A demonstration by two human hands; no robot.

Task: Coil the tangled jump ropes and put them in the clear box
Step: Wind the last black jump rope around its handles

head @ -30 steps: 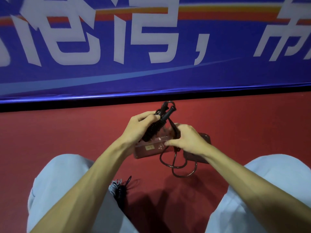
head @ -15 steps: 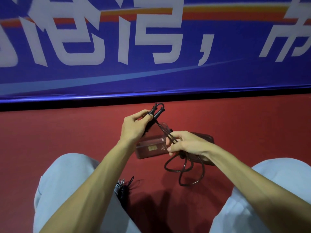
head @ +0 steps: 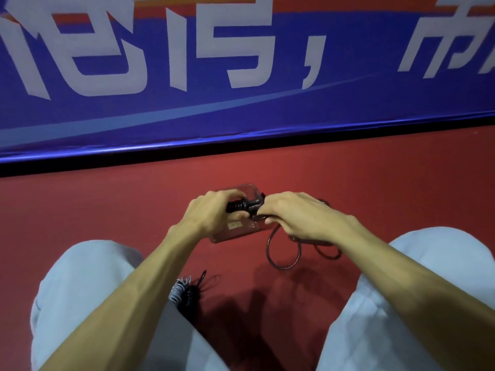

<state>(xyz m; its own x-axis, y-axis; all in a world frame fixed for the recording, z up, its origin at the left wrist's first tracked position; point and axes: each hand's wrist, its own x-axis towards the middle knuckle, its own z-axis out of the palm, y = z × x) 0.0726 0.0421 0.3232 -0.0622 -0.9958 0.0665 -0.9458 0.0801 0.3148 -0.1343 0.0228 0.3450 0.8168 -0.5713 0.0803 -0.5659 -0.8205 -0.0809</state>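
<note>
Coiling step: left hand point(head: 211, 216) grips handles point(head: 241, 206) over clear box point(head: 233, 234); right hand point(head: 300, 218) pinches cord point(head: 267, 247). Next: wind hanging loops, lower in.

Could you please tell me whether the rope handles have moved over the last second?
Yes: the rope handles dropped from beyond the clear box's far edge to level over it.
</note>
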